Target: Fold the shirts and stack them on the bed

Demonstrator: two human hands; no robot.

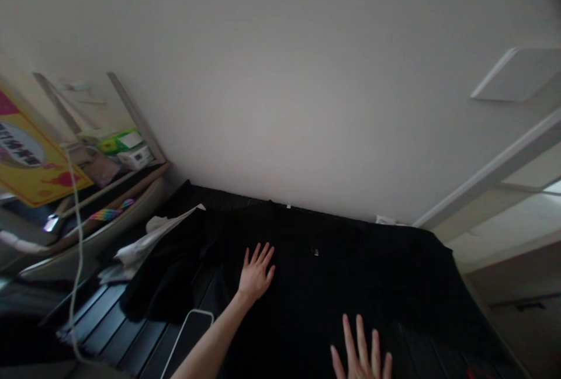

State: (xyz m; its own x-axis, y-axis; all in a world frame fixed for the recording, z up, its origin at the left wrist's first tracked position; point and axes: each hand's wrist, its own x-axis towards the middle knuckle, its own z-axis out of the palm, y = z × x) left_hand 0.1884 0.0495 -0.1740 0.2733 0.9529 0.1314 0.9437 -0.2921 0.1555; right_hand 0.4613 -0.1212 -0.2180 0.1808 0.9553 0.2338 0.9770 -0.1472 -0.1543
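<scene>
Black cloth (333, 285) lies spread over a dark slatted surface (100, 309); it looks soft and limp, likely easiest to take by an edge. Left hand (256, 274) and right hand (362, 355) rest flat on it, fingers open and splayed, gripping nothing.

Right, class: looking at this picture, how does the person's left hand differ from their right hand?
The left hand shows whole with its bare forearm, while the right hand is cut off by the picture's bottom edge. The left hand also sits higher in the view than the right hand, and it angles to one side while the right hand points up. Both are bare, empty and spread open over the black cloth.
</scene>
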